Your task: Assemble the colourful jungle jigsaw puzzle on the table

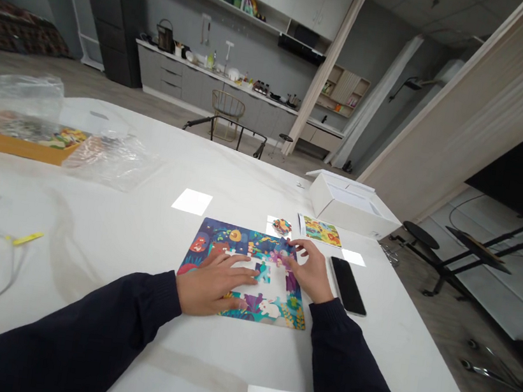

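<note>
A colourful jigsaw puzzle (270, 310) lies flat before me, its border joined and a gap in its middle showing white. My left hand (218, 283) rests palm down across its left and centre, fingers spread. Near the fingertips, a teal puzzle section (263, 272) sits inside the gap. At the upper right corner, my right hand (310, 270) has its thumb and fingers closed on a dark blue puzzle piece (284, 245). Just beyond the top edge is a small pile of puzzle pieces (281, 226).
Right of the puzzle lies a black phone (348, 286). A picture card (319, 230) and an open white box (354, 205) are behind it. Far left stands a yellow tray (17, 144) with clear plastic bags (112, 157). A cable with a yellow tag (28, 238) crosses the left side.
</note>
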`<state>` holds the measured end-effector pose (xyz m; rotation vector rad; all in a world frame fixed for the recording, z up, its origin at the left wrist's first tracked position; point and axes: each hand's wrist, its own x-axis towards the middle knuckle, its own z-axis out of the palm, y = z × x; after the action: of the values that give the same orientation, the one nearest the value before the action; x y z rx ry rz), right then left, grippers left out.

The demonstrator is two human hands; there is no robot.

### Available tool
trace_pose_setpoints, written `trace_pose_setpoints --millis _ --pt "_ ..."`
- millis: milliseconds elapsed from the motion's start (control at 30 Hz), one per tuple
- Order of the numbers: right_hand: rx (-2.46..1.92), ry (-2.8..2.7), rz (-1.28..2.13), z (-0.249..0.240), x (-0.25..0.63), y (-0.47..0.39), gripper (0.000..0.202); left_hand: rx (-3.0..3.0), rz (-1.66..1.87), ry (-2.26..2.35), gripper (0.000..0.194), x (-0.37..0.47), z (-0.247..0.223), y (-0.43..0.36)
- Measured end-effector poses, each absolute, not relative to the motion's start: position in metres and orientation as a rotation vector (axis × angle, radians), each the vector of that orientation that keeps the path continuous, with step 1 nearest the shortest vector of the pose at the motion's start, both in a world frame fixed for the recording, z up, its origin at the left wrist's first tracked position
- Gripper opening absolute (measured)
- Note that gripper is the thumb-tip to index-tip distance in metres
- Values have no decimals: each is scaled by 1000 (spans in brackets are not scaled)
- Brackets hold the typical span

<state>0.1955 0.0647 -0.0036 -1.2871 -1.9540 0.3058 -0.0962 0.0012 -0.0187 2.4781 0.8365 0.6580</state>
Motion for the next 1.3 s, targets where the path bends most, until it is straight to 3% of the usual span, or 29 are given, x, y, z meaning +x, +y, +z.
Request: trace_pose_setpoints --millis 300,500,633,800,1033,1300 --pt "-1192 -2088 443 1 189 58 30 2486 590 847 46 -97 -16 1" --pt "-1079 -2201 583 12 172 45 36 2432 859 925 28 -95 -8 5" --pt "-993 -2261 637 14 154 33 37 2380 976 968 26 -93 -10 8" --pt "-1015 -2292 654 9 154 33 40 2348 926 1019 14 -94 -15 10" --pt "-1211 -2295 673 4 177 45 23 2462 814 1055 17 -93 -27 19" --pt "-1297 -2281 723 6 173 43 22 2593 680 1079 21 -92 -24 18"
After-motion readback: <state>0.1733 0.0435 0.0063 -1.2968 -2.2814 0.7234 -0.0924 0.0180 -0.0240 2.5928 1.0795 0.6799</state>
